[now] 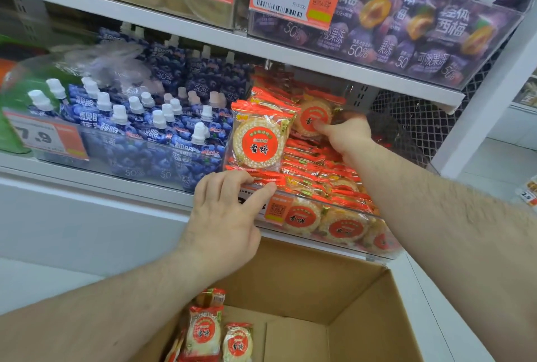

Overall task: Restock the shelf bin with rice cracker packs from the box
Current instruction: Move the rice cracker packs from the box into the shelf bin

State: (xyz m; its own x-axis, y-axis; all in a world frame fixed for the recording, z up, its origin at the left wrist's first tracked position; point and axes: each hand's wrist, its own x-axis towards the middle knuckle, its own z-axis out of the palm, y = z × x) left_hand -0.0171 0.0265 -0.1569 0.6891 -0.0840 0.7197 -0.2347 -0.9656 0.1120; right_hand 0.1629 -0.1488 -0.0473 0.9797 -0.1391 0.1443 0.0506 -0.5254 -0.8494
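The clear shelf bin (pixel 374 248) is heaped with orange rice cracker packs (pixel 328 175). One pack (pixel 258 140) stands upright at the bin's left side, facing me. My left hand (pixel 223 222) rests on the bin's front left rim, fingertips touching the packs just below that upright one. My right hand (pixel 345 135) reaches deep into the bin and holds a pack (pixel 312 119) at the back, thumb pressed on its red label. Below the shelf, the open cardboard box (pixel 334 289) holds several more packs (pixel 203 329) in its left corner.
Left of the bin stands a bin of blue spouted jelly pouches (pixel 151 123) with a 7.9 price tag (pixel 43 137). The shelf above (pixel 319 62) carries purple plum jelly packs (pixel 406 30). A wire mesh panel (pixel 406 117) closes the right side behind the bin.
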